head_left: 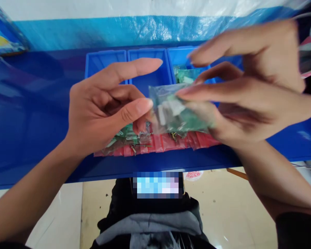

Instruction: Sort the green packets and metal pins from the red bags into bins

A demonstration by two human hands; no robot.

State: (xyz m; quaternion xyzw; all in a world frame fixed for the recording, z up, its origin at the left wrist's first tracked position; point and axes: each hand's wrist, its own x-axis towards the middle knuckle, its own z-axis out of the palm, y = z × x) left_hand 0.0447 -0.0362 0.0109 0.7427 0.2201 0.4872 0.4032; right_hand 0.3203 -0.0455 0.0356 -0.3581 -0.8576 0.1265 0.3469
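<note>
A small clear plastic bag (168, 109) with white pieces and something green inside is held up over the table. My right hand (251, 83) pinches its upper right part, index finger raised and blurred by motion. At the bag's left edge, the thumb of my left hand (101, 110) presses against the fingers behind it, while the index finger points out straight. Below the bag lie several red-edged plastic bags (160, 143), some with brass-coloured pins showing. More small green bags (131, 133) rest beneath my left hand.
Behind my hands stand blue bins: a left bin (106, 57), a middle bin (147, 53) and a right bin (180, 52) with green bags inside. They sit on a blue table (41, 114). A phone (158, 185) lies on my lap below the table edge.
</note>
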